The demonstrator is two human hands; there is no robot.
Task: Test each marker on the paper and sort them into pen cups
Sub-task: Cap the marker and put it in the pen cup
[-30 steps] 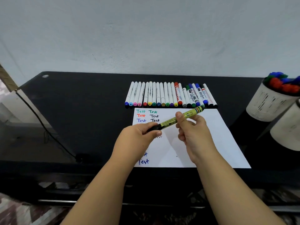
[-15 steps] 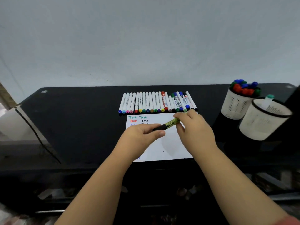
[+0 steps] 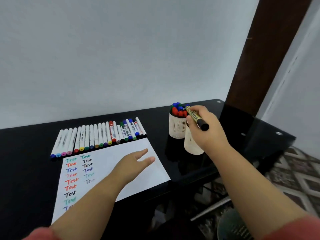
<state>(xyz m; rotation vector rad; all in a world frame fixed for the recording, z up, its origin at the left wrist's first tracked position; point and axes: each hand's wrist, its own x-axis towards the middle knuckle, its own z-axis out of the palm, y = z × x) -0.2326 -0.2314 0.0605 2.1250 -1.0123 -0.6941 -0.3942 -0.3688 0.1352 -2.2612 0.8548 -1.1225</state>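
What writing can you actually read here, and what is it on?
"Test": handwritten many times in two columns, in green, red, blue, black and purple, on the sheet of paper.
Print on the barrels of the row of markers: too small to read.
Label on the yellow marker in the right hand: blurred.

Yellow-green marker [image 3: 197,118], black cap on, tilted in right hand [image 3: 206,130] over the two white pen cups: far cup [image 3: 177,126] full of markers, near cup [image 3: 191,146] just beside it; uncapped-none row of markers [image 3: 98,137] lies just behind paper [image 3: 121,170] left of cups.
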